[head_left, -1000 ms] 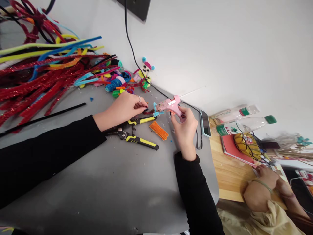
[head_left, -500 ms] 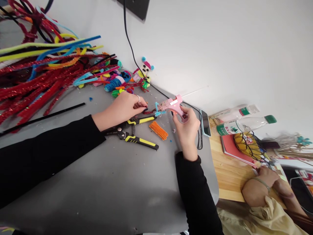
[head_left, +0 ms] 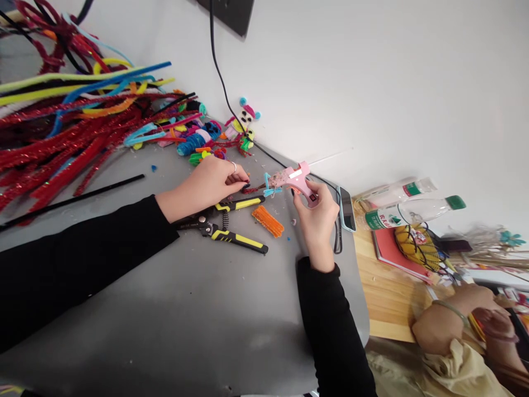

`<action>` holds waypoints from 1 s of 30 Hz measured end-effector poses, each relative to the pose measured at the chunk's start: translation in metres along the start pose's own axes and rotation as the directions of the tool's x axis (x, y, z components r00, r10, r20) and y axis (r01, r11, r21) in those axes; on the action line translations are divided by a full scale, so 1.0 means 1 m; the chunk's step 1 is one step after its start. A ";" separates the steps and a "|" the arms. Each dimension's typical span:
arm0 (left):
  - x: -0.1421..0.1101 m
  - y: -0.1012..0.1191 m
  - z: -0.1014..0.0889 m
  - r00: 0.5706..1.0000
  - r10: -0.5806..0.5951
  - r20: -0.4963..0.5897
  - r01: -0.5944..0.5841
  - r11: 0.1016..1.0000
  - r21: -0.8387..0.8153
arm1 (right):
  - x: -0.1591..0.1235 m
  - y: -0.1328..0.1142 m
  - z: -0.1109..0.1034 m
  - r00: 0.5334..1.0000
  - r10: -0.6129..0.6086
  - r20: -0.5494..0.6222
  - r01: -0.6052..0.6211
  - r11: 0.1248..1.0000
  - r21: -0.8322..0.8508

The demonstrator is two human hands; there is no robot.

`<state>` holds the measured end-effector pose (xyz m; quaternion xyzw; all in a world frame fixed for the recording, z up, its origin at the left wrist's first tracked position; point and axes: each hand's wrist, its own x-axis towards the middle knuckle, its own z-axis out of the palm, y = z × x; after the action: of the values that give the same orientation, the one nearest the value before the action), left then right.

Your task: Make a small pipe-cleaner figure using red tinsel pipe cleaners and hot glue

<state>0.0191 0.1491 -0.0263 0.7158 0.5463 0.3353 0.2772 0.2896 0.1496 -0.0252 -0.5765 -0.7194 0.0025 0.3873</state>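
My right hand (head_left: 316, 218) grips a pink glue gun (head_left: 292, 177), its nozzle pointing left at a small red and black pipe-cleaner piece (head_left: 251, 188). My left hand (head_left: 209, 181), a ring on one finger, pinches that piece against the grey table (head_left: 173, 309). Just below my left hand lie yellow-and-black pliers (head_left: 231, 234) with open handles. An orange ribbed pipe-cleaner bit (head_left: 268, 220) lies between the pliers and my right hand.
A pile of red, blue and yellow pipe cleaners (head_left: 70, 127) fills the far left. A small pipe-cleaner figure (head_left: 244, 127) stands by the wall. A phone (head_left: 347, 208), bottles (head_left: 413, 212) and a red book (head_left: 392, 251) sit right. Another person's hands (head_left: 454, 325) work at the wooden table.
The glue gun's nozzle has moved slightly left toward the pinched piece. The other person's hands at the lower right have shifted.
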 end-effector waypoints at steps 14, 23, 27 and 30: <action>0.000 -0.002 -0.001 1.000 -0.012 0.022 0.012 1.000 -0.012 | 0.000 0.004 0.002 1.000 0.015 -0.025 -0.015 1.000 -0.013; -0.002 0.002 0.000 0.991 0.057 -0.122 -0.069 0.993 -0.097 | -0.003 0.009 0.007 0.993 0.097 0.059 -0.091 0.991 -0.101; -0.006 0.012 -0.003 0.977 0.092 -0.190 -0.129 0.973 -0.192 | -0.004 0.018 0.009 0.993 0.071 0.089 -0.055 0.984 -0.168; -0.010 0.020 -0.007 0.976 0.098 -0.194 -0.155 0.938 -0.309 | -0.001 0.013 0.005 0.999 0.049 0.005 -0.048 0.996 -0.080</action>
<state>0.0235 0.1349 -0.0085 0.6622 0.4591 0.4989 0.3190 0.2976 0.1553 -0.0355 -0.6087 -0.7062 -0.0147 0.3613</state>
